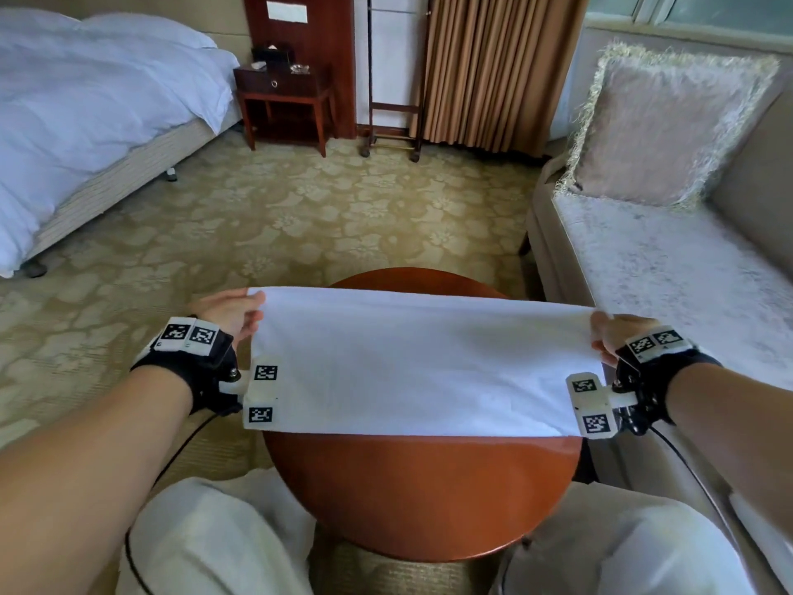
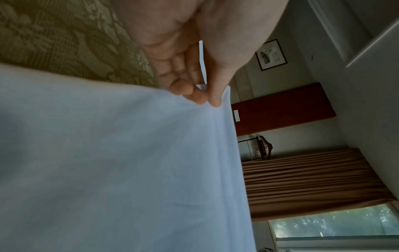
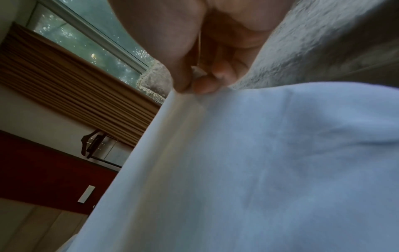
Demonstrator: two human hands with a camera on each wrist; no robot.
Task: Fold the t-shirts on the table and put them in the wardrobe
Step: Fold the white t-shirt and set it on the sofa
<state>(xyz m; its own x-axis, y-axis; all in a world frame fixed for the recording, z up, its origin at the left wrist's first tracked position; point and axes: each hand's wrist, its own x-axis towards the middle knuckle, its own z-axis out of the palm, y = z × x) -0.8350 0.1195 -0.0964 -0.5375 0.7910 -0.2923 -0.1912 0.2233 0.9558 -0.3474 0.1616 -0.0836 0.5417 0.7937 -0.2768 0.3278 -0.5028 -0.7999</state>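
A white t-shirt (image 1: 425, 362), folded into a wide band, is stretched flat above the round wooden table (image 1: 420, 491). My left hand (image 1: 253, 309) pinches its far left corner between thumb and fingers. My right hand (image 1: 598, 328) pinches the far right corner the same way. In the left wrist view the thumb and fingertips (image 2: 207, 100) close on the cloth edge of the t-shirt (image 2: 121, 162). In the right wrist view the fingertips (image 3: 190, 88) clamp the t-shirt (image 3: 248, 162) at its top corner. The near edge of the shirt lies on the table.
A bed (image 1: 86, 113) stands at the far left and a dark wooden nightstand (image 1: 283, 100) behind it. A sofa (image 1: 669, 268) with a fringed cushion (image 1: 669, 126) runs along the right. Curtains (image 1: 497, 66) hang at the back. Patterned carpet (image 1: 300, 216) covers the floor.
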